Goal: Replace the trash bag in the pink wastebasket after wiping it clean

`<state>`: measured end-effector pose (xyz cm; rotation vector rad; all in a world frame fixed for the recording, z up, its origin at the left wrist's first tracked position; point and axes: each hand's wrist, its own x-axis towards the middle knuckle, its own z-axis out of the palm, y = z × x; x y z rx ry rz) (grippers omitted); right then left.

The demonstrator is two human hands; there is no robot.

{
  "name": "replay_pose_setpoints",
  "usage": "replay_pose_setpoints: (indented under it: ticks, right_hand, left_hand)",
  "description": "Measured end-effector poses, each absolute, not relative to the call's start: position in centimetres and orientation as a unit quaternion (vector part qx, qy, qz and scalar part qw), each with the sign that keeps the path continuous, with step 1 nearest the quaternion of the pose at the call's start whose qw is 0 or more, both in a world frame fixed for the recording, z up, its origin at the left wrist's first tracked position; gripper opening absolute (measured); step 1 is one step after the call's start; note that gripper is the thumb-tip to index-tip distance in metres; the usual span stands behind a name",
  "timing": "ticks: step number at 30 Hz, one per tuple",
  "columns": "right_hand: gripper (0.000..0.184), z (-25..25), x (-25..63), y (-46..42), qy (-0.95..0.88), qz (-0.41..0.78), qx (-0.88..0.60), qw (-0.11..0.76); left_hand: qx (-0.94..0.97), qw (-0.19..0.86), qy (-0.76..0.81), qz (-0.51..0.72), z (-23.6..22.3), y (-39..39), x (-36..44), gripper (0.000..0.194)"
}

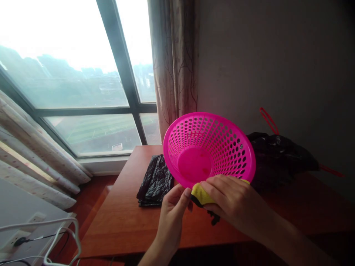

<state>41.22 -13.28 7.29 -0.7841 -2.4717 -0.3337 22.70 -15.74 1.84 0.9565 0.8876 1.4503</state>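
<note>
A bright pink plastic basket (194, 162) with rows of holes is held up over the table, its opening tilted toward me. My left hand (174, 207) pinches the near rim with thumb and fingers. In my right hand (230, 194) is a yellow cloth (202, 195) with a dark edge, pressed over the rim just right of the left hand. The right fingers are closed around the cloth and rim. Inside, the basket's bottom shows a few darker red spots. Part of the cloth is hidden under the right hand.
A folded black plastic bag (156, 183) lies on the reddish-brown wooden table (124, 218), left of the basket. Behind to the right sits a filled-looking black bag (285, 153) with red drawstrings. White cables (74, 225) and wall sockets are at lower left, below a window with curtains (177, 62).
</note>
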Motion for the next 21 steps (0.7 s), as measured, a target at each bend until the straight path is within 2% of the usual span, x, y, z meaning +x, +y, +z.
replay_pose_setpoints:
  ticks: [11,21]
  right_hand:
    - [0.028,6.6,43.2,-12.6,-0.922,-0.138,-0.281,0.229]
    - [0.026,7.3,45.2,-12.4,-0.925,-0.197,-0.221,0.237]
  left_hand:
    - [0.375,0.538,0.419,0.628,3.2,-15.2,21.7,0.025]
    - [0.329,0.561,0.367,0.664,4.0,-12.0,19.1,0.025]
